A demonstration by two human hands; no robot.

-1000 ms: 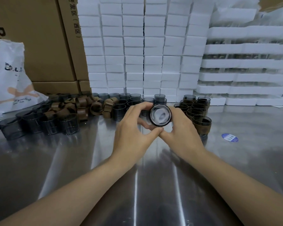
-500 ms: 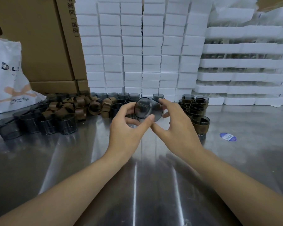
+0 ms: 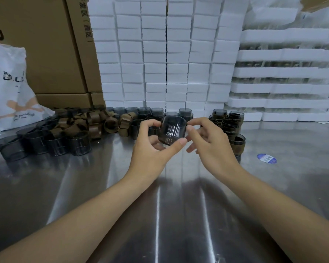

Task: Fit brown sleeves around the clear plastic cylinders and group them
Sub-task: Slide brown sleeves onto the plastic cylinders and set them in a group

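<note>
**Bare cylinder held in my left hand, no sleeve on it yet**

My left hand [image 3: 150, 149] grips one clear plastic cylinder [image 3: 172, 130] above the steel table [image 3: 160, 215]. The thumb is under its near edge and the curled forefinger over its far side. It is lifted and tilted so that its wall faces me, probably to leave the right side free for a sleeve. I see no brown band on it.

My right hand [image 3: 210, 143] hovers just beside the cylinder's right edge, fingers loosely curved and holding nothing. No sleeve is in either hand, so I judge that fetching one comes next.

The stock is sorted by stage. Bare cylinders [image 3: 76, 143] stand to the left, with the loose brown sleeves [image 3: 95, 124] heaped behind them. The sleeved cylinders [image 3: 239, 142] are grouped to the right, within reach of the hand that would set down a finished piece.

Hard to read:
- Whether my right thumb tip touches the held cylinder or only comes near it.
- The cylinder's lower rim, covered by my left thumb.
- The rear rows of stock, which blur together before the white foam boxes [image 3: 165, 63].
- The cardboard cartons [image 3: 51, 54] and white bag [image 3: 8, 88], cut off at the frame edge.
</note>
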